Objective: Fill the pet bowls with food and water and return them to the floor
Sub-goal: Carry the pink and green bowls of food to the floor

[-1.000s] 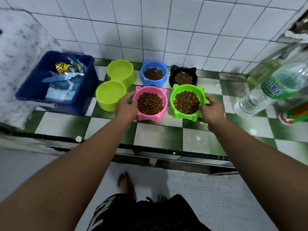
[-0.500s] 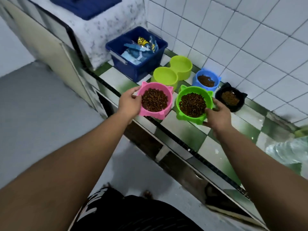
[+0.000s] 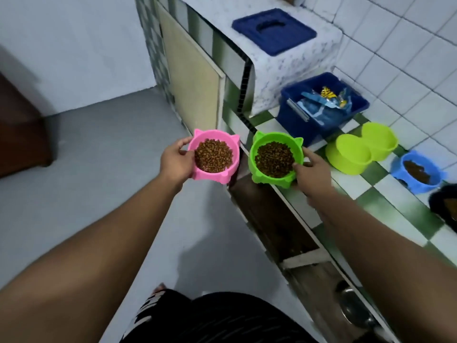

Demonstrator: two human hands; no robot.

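Fingers [image 3: 181, 144] of the left hand [image 3: 176, 162] curl round the near-left rim of the pink bowl [image 3: 214, 154], thumb on top, gripping it in the air over the grey floor [image 3: 99, 149]. The right hand [image 3: 312, 173] clamps the green bowl [image 3: 275, 159] the same way, thumb hooked over its right rim and just touching the kibble, the other fingers hidden beneath. This bowl hangs at the counter edge, partly over the checkered counter [image 3: 366, 191] and partly out past it.

The two bowls sit level, side by side, a narrow gap between them. Nothing stands between them and the floor below; the counter front and its dark open shelf lie just right of the pink one.

To the far right on the counter: a lime double bowl [image 3: 358, 151], empty; a blue bowl [image 3: 418, 173] with kibble; a black bowl [image 3: 445, 206] cut off by the frame. Behind the lime one a blue bin [image 3: 304, 120] holds bags. Its lid [image 3: 273, 33] lies further back on a raised marbled block.

Both held bowls have small cat ears on the rim and are filled nearly to the brim with brown kibble.
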